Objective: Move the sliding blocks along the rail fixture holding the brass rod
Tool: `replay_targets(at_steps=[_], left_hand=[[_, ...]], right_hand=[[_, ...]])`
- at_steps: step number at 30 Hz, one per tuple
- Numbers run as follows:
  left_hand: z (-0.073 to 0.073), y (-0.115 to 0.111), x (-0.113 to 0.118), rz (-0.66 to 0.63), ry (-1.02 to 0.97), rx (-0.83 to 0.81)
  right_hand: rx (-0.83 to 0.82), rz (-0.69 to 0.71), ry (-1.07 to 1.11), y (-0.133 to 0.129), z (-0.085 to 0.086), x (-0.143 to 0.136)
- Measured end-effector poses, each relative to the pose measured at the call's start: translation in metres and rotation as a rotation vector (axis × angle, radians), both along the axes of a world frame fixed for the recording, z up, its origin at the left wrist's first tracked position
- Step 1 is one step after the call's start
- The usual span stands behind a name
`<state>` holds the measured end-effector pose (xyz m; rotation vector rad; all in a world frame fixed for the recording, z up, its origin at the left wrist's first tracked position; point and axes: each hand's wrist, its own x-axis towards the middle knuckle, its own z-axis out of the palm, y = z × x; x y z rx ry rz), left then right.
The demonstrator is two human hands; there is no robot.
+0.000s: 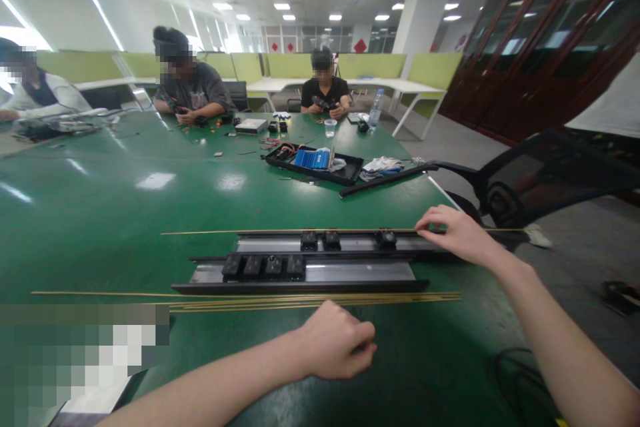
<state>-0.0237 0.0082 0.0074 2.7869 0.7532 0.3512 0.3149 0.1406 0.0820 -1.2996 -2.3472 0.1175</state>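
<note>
My right hand (453, 232) pinches a long thin brass-coloured rod (200, 233) that runs along the far edge of the rear black rail (355, 245). Three black blocks (331, 239) sit in that rail. Nearer to me lies a shorter front rail (360, 272) with several black blocks (273, 267) side by side at its left part. More thin rods (240, 301) lie on the green table along its near side. My left hand (343, 341) is closed just in front of these rods; whatever its curled fingers hold, if anything, is hidden.
Beyond the rails, a black tray (345, 173) holds a blue item, with white gloves (383, 167) beside it. A black chair (555, 177) stands at the right table edge. Other people sit across and at the left. Cables (520, 373) show at lower right.
</note>
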Motion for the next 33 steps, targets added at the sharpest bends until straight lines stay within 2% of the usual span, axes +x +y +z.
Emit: replay_targets(at_steps=[33], left_hand=[[-0.004,-0.001,0.0,0.005,-0.018,-0.007]], right_hand=[[-0.049,-0.033,-0.011,0.002,0.001,0.014]])
